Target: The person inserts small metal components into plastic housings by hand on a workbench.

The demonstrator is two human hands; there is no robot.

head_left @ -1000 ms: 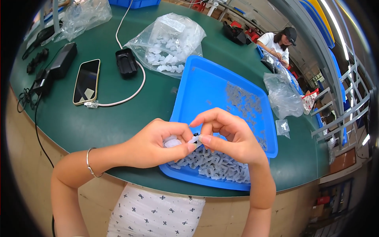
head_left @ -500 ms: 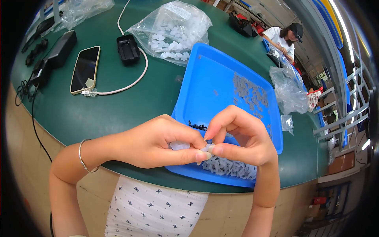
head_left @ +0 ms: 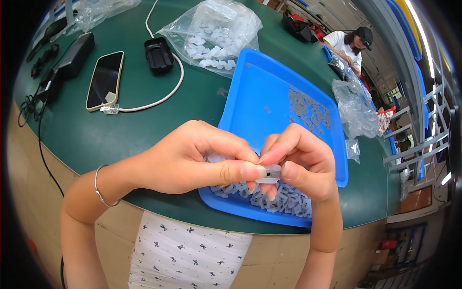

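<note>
My left hand (head_left: 192, 159) and my right hand (head_left: 301, 164) meet over the near edge of a blue tray (head_left: 260, 101). Both pinch one small translucent plastic part (head_left: 269, 172) between thumbs and forefingers. Under the hands lies a heap of similar pale plastic parts (head_left: 284, 200) at the tray's near end. A patch of small grey pieces (head_left: 308, 108) is spread at the tray's far right. A silver bracelet sits on my left wrist.
On the green table are a phone (head_left: 103, 79) with a white cable, a black charger block (head_left: 159, 54), black adapters (head_left: 72, 55) at left, a clear bag of white parts (head_left: 211, 33) and another bag (head_left: 356, 108) at right. Another person (head_left: 349, 41) works beyond.
My hands came nearer to me and lower in view, still pressed together on the small part. The fingers shifted their grip slightly.
</note>
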